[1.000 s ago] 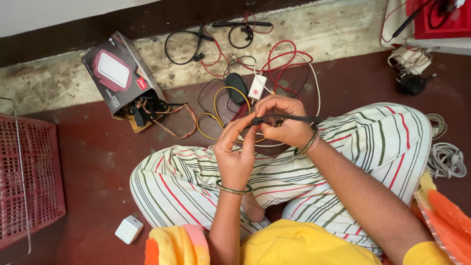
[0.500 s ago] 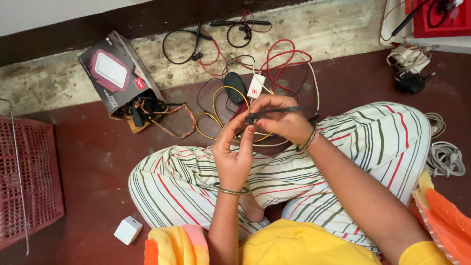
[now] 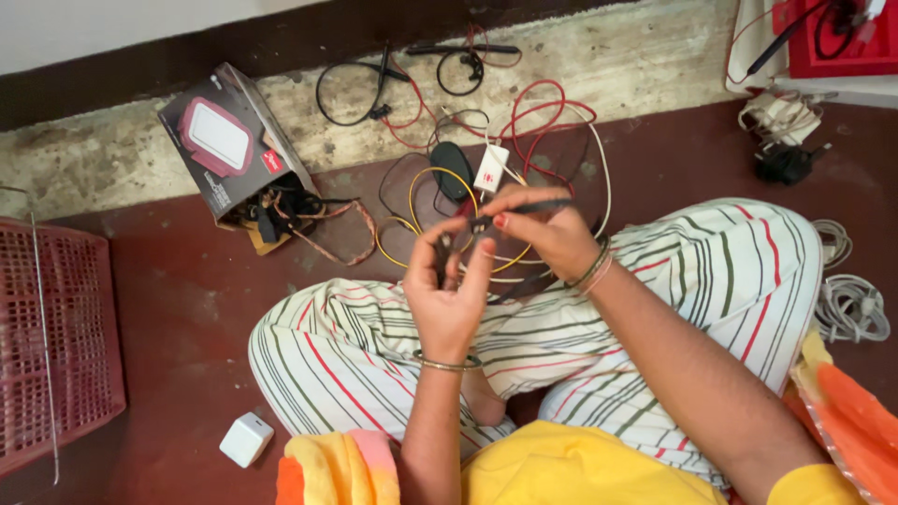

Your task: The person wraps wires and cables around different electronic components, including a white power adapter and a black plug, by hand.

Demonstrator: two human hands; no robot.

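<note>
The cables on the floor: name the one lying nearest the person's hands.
The yellow cable, whose loop runs right up to the left hand and right hand. The red cable and black cable lie farther off, toward the concrete ledge.

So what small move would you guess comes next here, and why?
Probably bring the tool tip onto the wire end. The left hand pinches a dark wire upright, and the right hand holds a thin dark tool pointed toward it, close by; whether they touch, I cannot tell.
</note>
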